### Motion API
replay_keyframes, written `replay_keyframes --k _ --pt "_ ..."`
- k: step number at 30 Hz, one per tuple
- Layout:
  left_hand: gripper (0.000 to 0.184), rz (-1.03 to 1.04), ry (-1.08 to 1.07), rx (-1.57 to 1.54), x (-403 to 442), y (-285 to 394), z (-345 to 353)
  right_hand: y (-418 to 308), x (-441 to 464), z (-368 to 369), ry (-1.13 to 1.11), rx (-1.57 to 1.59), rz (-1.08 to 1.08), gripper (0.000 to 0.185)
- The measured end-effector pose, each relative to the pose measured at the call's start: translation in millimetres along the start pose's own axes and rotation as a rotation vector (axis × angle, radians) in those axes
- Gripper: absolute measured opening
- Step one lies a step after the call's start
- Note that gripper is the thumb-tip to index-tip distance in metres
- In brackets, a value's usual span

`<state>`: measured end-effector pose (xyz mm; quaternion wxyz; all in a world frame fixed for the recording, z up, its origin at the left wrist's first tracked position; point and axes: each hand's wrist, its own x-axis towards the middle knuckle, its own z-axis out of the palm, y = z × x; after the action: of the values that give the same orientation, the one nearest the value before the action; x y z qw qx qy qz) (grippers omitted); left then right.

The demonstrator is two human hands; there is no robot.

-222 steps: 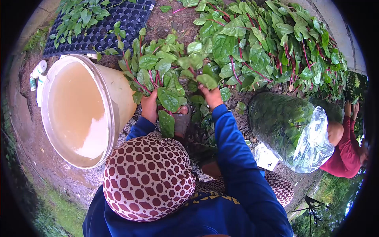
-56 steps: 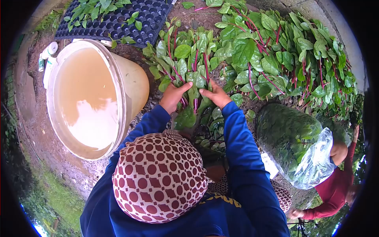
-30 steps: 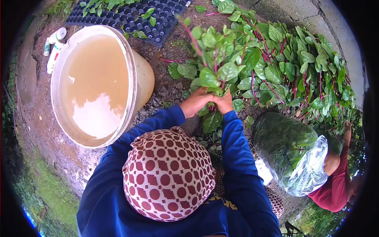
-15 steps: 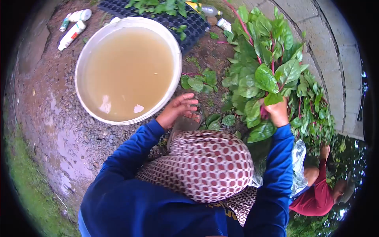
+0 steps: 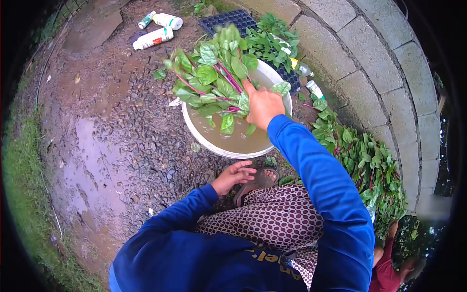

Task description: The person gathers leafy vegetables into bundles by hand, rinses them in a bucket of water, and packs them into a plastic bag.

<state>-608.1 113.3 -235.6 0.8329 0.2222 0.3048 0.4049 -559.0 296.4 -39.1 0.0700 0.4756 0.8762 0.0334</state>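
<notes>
My right hand [image 5: 265,104] is closed round the stems of a leafy bunch of greens [image 5: 214,80] with purple-red stems. The bunch is held over a round white bucket [image 5: 214,146] of murky brown water [image 5: 248,141], and its leaves hide much of the far rim. Near the bucket's close side, my left hand [image 5: 234,177] is held out empty with its fingers apart, just beside my sandalled foot [image 5: 262,180].
A large heap of similar greens [image 5: 365,165] lies along a curved block wall [image 5: 374,63]. White bottles [image 5: 153,38] lie on muddy ground beyond the bucket, near a black seedling tray [image 5: 226,22]. Another person in a red sleeve [image 5: 386,267] is at lower right.
My right hand has carried the bunch from beside the heap leftward to over the bucket. My left hand stays open near my foot. The camera view has shifted.
</notes>
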Motion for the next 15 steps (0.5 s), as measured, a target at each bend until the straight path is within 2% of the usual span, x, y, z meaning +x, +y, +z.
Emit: replay_keyframes --k 4,7,8,11,15 --pt "0.047 -0.021 0.045 -0.048 -16.7 -13.8 -19.2 -3.7 3.2 5.3 -0.193 0.038 0.045 0.082" --pt "0.047 -0.062 0.038 -0.054 -18.6 -20.7 -13.2 -10.5 2.2 9.0 -0.226 -0.025 0.025 0.067" --pt "0.047 -0.074 0.033 -0.052 -20.0 -23.4 -8.8 -12.2 3.2 12.0 -0.241 -0.076 0.015 0.054" --pt "0.046 -0.076 0.007 -0.048 -22.2 -29.4 -4.2 -14.6 2.4 8.9 -0.282 -0.178 -0.012 0.042" --pt "0.044 -0.081 0.015 -0.009 -24.8 -31.3 -2.3 -6.6 -1.9 2.9 -0.351 -0.343 -0.030 0.035"
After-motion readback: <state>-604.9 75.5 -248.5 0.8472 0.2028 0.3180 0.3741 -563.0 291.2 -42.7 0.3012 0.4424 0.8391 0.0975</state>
